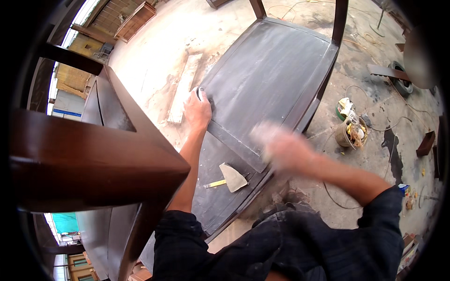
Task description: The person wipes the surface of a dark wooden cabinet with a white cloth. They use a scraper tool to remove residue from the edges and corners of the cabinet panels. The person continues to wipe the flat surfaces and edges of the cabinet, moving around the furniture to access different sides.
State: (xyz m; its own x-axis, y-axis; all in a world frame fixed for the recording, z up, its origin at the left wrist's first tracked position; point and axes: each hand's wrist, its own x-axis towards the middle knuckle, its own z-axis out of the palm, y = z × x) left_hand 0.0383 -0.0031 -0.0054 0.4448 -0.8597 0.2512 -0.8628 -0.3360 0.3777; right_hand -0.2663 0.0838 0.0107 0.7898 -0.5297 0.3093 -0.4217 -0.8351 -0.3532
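A dark wooden panel [267, 70], dusted with pale powder, lies in front of me. Two dark posts join its far corners. My left hand [198, 110] grips the panel's left edge with its fingers closed round it. Over the near right corner, my right hand [286, 147] is smeared by motion; its fingers and anything under them cannot be made out. Beneath the panel is a second dark wooden surface [213, 206]. On it rest a torn beige sheet [233, 178], perhaps sandpaper, and a yellow strip [214, 184] partly under the sheet.
A glossy brown wooden frame [93, 161] looms close on the left. Right of the panel, a bucket of scraps [344, 136] stands on the concrete floor, among loose cables. A tyre [401, 79] lies farther off. A pale plank [185, 86] is beyond my left hand.
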